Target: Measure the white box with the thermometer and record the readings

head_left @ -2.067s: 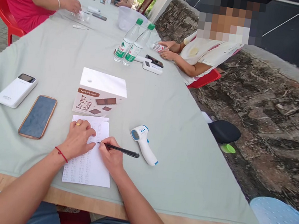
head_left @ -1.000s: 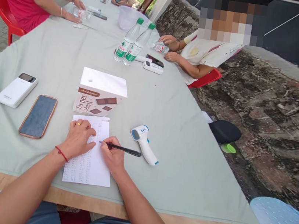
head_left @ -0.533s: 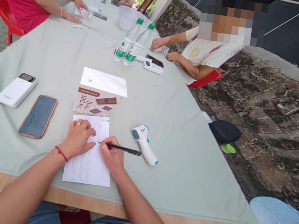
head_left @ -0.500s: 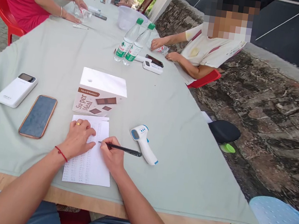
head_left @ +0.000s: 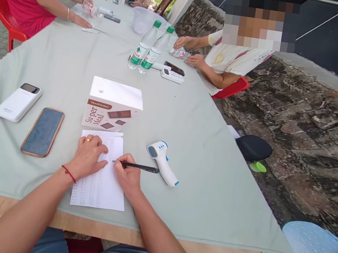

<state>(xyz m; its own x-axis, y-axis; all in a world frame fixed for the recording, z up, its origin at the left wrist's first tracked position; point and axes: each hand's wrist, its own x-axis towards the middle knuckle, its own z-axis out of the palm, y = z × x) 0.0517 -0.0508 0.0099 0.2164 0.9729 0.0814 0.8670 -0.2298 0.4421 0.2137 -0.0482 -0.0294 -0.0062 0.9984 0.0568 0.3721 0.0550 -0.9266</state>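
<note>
Several columns of writing on the paper (head_left: 112,196) are too small to read, and the left hand (head_left: 90,155), flat with thumb and fingers apart, covers some. The paper lies on the worktop (head_left: 225,193) just in front of the box (head_left: 117,94). The right hand (head_left: 127,178) keeps its grip clamped on the pen (head_left: 142,167), tip contact unclear; the pen's rear end sits slightly higher in view than half a second ago.
</note>
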